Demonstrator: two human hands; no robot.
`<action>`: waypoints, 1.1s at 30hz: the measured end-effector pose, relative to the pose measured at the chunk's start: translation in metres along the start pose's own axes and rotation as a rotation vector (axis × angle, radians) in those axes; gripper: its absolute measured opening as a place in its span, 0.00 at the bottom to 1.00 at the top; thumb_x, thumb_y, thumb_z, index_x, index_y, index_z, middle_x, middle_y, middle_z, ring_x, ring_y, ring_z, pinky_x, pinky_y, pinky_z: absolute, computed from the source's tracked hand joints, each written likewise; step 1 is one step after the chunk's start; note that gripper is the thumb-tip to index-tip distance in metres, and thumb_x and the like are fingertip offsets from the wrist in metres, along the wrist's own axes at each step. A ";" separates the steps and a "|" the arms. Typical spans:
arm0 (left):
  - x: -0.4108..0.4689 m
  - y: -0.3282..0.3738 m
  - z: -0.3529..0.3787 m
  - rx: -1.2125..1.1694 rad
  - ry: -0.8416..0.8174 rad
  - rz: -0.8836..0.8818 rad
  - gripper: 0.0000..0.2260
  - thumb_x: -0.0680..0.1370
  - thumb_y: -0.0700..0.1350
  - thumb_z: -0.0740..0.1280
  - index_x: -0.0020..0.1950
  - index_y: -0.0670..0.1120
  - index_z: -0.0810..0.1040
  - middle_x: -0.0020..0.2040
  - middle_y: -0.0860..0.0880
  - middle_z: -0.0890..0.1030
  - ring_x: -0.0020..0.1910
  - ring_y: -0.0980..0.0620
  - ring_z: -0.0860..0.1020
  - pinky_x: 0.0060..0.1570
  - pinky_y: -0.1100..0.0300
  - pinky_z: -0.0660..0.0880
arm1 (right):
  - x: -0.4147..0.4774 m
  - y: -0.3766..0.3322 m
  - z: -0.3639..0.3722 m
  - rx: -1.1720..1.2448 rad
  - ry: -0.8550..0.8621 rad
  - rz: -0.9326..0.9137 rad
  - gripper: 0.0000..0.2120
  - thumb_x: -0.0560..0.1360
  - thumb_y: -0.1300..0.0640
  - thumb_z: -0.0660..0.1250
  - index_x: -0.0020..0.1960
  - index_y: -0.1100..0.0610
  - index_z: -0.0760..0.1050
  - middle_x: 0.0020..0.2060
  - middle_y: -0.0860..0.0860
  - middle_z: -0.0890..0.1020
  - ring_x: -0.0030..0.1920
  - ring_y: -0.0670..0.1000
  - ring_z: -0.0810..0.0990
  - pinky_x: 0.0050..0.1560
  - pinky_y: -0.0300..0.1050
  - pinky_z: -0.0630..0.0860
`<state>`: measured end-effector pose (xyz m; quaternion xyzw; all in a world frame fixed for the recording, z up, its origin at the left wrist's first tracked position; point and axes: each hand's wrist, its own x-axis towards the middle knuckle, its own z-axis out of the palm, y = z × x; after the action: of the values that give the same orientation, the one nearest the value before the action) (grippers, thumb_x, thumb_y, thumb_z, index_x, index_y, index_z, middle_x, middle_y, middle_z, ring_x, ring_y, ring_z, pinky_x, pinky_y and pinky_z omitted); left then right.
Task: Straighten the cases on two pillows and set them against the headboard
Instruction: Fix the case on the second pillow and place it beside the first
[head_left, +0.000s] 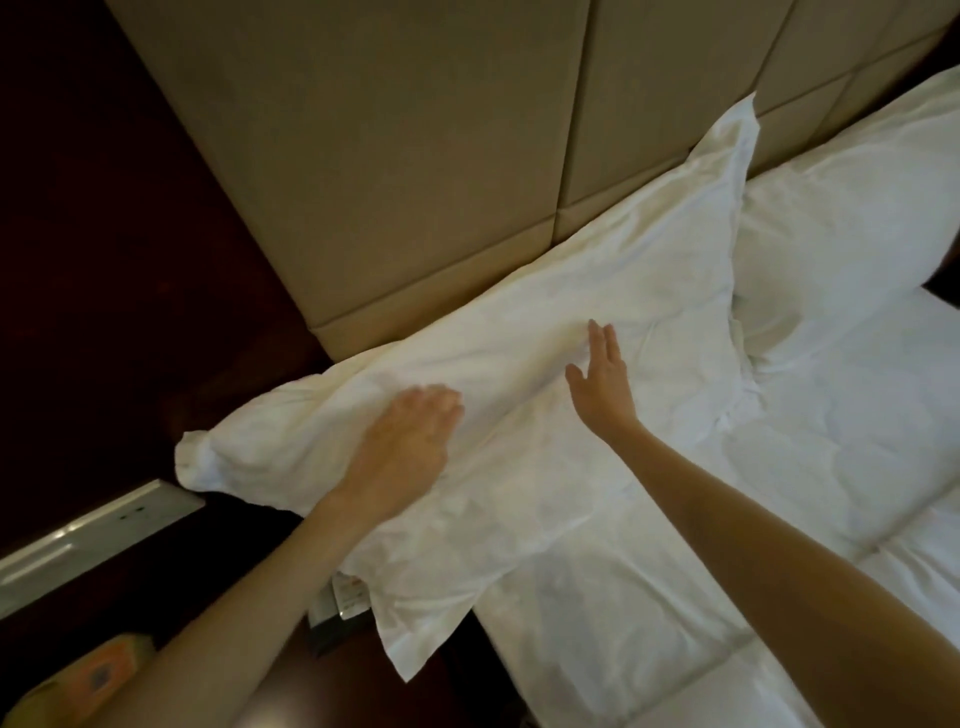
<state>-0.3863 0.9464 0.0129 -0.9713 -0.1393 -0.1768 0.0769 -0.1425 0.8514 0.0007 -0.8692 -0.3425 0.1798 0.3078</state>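
Note:
A white pillow (519, 332) in a creased case leans against the beige padded headboard (415, 156), its near corner hanging over the bed's side. My left hand (410, 441) lies flat on the pillow's left part, slightly blurred. My right hand (602, 379) rests on its middle with fingers spread, holding nothing. A second white pillow (852, 208) stands against the headboard to the right, touching the first one.
The white bedding (727, 519) covers the bed at lower right. Left of the bed is a dark wooden surface (104, 312) with a silver switch panel (93, 535). A small packet (345, 597) and an orange object (93, 675) lie at lower left.

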 end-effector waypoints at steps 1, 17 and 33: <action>-0.002 0.007 0.012 0.038 -0.092 0.062 0.18 0.74 0.41 0.61 0.62 0.40 0.77 0.63 0.41 0.79 0.63 0.42 0.76 0.67 0.49 0.67 | 0.003 -0.002 -0.001 -0.019 -0.008 -0.044 0.30 0.80 0.55 0.56 0.79 0.52 0.47 0.79 0.53 0.47 0.77 0.59 0.56 0.71 0.56 0.62; -0.117 0.067 0.086 -0.042 -0.659 -0.181 0.39 0.65 0.44 0.74 0.74 0.44 0.65 0.75 0.48 0.66 0.74 0.47 0.65 0.71 0.46 0.63 | 0.004 -0.025 0.019 -0.045 0.064 -0.198 0.25 0.77 0.61 0.60 0.73 0.52 0.61 0.72 0.55 0.65 0.68 0.58 0.68 0.62 0.50 0.72; -0.099 0.068 0.067 -0.117 -0.450 -0.152 0.21 0.69 0.38 0.70 0.63 0.44 0.77 0.64 0.45 0.78 0.64 0.44 0.76 0.65 0.49 0.71 | 0.007 -0.033 0.009 -0.105 -0.026 -0.239 0.28 0.78 0.57 0.61 0.76 0.49 0.57 0.79 0.51 0.51 0.76 0.58 0.57 0.71 0.56 0.64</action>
<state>-0.4330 0.8711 -0.0920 -0.9758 -0.2148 0.0309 -0.0261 -0.1580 0.8789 0.0147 -0.8347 -0.4565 0.1347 0.2770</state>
